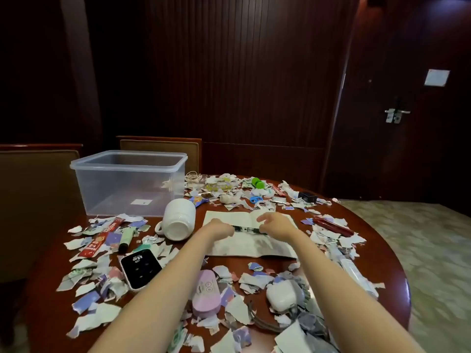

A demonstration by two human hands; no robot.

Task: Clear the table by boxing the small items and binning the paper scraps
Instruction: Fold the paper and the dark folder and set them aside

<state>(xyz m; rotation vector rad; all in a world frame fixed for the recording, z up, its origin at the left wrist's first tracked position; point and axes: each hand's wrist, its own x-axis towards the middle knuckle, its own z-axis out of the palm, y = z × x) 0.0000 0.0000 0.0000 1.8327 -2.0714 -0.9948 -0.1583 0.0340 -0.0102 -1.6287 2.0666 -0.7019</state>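
Observation:
A pen (246, 229) with a clear barrel lies over an open booklet (251, 244) at the table's middle. My left hand (219, 228) grips its left end and my right hand (276, 224) pinches its right end. Torn paper scraps (86, 296) cover most of the round wooden table (46, 301). A clear plastic box (130, 183), holding only a small label, stands at the back left. Small items lie around: a white mug (178, 220) on its side, a black and white device (140, 270), a pink case (206, 293), a white earbud case (283, 295).
Also on the table are a red sachet (100, 238), a green tube (126, 236), a red pen (332, 226), blue scissors (255, 199), a green object (258, 183) and a black box (307, 197). Two chairs (163, 149) stand behind the table. A door (407, 98) is at the right.

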